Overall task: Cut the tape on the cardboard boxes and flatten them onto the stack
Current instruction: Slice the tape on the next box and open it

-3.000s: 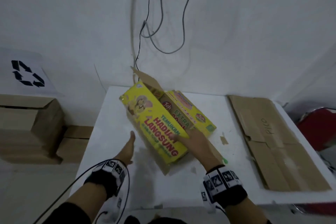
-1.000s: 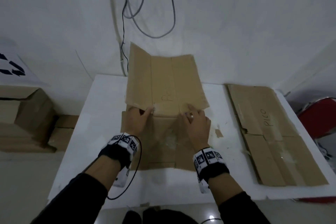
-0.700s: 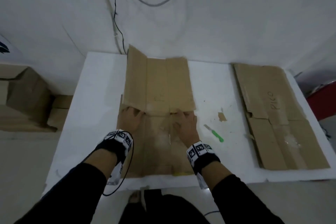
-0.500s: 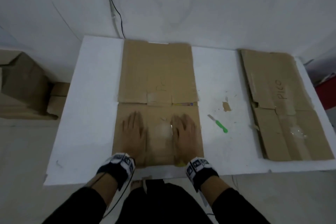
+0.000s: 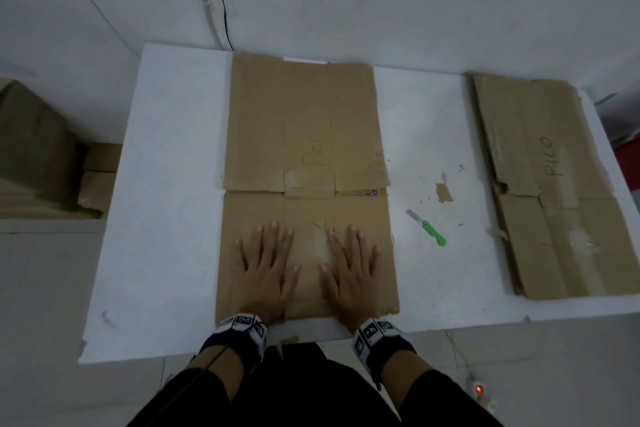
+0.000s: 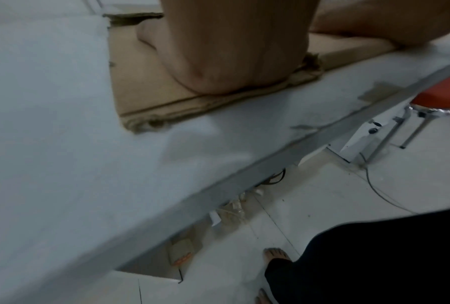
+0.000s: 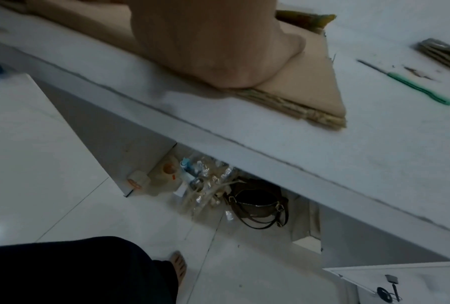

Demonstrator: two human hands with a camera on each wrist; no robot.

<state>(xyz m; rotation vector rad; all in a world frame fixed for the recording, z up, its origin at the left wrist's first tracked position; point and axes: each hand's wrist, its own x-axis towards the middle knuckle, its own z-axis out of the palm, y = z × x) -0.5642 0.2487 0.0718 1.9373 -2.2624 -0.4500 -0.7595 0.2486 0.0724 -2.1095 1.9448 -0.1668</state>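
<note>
The flattened box [image 5: 304,135] lies dead flat in the middle of the white table [image 5: 166,184], plain brown side up. Its long axis runs straight from the near edge to the far edge by the wall, and the handwritten "Pico" on it reads sideways. Both hands are palm-down on the near half, side by side: left hand [image 5: 266,270] and right hand [image 5: 351,270], fingers straight and fanned apart, pointing away toward the wall, heels of the palms close to the box's near edge. Nothing is being pinched or gripped, just pressing.

To the right, the green-handled knife [image 5: 427,228] sits on bare table, blade pointing up-left, handle toward the near right. A torn scrap of cardboard [image 5: 443,191] lies just beyond it. Further right, well apart from the box, is the stack [image 5: 554,191] of flattened cardboard, also long axis near-to-far, top sheet marked "PICO".
</note>
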